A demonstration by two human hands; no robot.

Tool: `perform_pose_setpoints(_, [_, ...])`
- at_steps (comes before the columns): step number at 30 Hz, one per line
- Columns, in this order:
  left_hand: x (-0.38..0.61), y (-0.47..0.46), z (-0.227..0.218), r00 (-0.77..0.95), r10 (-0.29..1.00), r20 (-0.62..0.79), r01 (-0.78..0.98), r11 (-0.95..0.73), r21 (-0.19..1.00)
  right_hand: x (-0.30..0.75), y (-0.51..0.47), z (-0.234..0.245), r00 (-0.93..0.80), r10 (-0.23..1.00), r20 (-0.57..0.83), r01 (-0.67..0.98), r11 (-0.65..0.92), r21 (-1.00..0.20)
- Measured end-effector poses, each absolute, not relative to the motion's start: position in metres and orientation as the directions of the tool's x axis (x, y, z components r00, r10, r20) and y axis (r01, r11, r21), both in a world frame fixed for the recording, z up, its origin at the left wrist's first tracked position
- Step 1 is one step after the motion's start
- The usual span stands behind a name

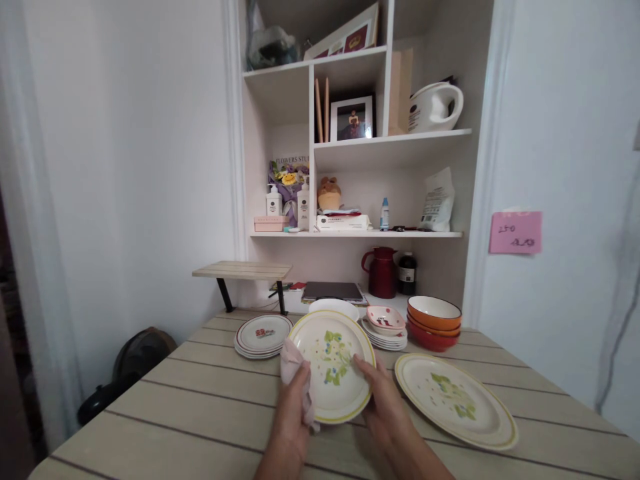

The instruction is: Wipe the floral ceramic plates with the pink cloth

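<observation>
A round cream plate [345, 357] with a yellow-green rim and green leaf pattern is held up, tilted with its face towards me. My left hand [295, 407] is closed around a pale pink cloth [291, 360], which presses on the plate's left edge. On the opposite side my right hand [383, 393] grips the rim, thumb on the front face; the fingers behind are hidden. To the right, an oval plate [457, 400] with the same pattern lies on the table. A stack of round plates [263, 333] with red print sits to the left.
Behind the held plate are a white dish [334, 307], small stacked dishes [385, 327] and stacked orange and red bowls [434, 320]. A small raised stand [243, 270] is at the back left of the slatted table [200, 400]. A red jug [383, 272] stands below the shelves.
</observation>
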State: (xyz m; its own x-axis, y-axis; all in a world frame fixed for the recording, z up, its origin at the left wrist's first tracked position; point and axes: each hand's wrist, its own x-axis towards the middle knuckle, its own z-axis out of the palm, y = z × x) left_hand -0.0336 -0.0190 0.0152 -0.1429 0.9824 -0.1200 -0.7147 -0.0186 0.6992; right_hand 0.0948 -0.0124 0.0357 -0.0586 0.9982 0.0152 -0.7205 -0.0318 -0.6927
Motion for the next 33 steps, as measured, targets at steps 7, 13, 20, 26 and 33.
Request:
perform_pose_setpoints(7, [-0.049,-0.029,0.028,-0.192,0.979,-0.074,-0.627,-0.065,0.776,0.120,-0.011,0.053,-0.271,0.957,-0.106,-0.716,-0.274,-0.642])
perform_pose_setpoints(13, [-0.050,-0.033,0.032,-0.076,0.995,-0.057,-0.547,0.006,0.837,0.140,-0.006,0.053,-0.517,0.835,-0.188,-0.589,-0.506,-0.630])
perform_pose_setpoints(20, [-0.050,-0.028,0.027,-0.072,0.996,-0.058,-0.525,0.011,0.851,0.133,-0.001,0.042,-0.469,0.872,-0.143,-0.587,-0.428,-0.687])
perform_pose_setpoints(26, [-0.047,-0.027,0.027,-0.075,0.993,-0.092,-0.635,0.024,0.772,0.115,-0.007,0.041,-0.218,0.974,-0.064,-0.659,-0.196,-0.726])
perform_pose_setpoints(33, [-0.027,-0.033,0.026,-0.151,0.986,-0.064,-0.697,-0.061,0.714,0.106,-0.004,0.033,-0.062,0.998,-0.001,-0.736,-0.046,-0.675])
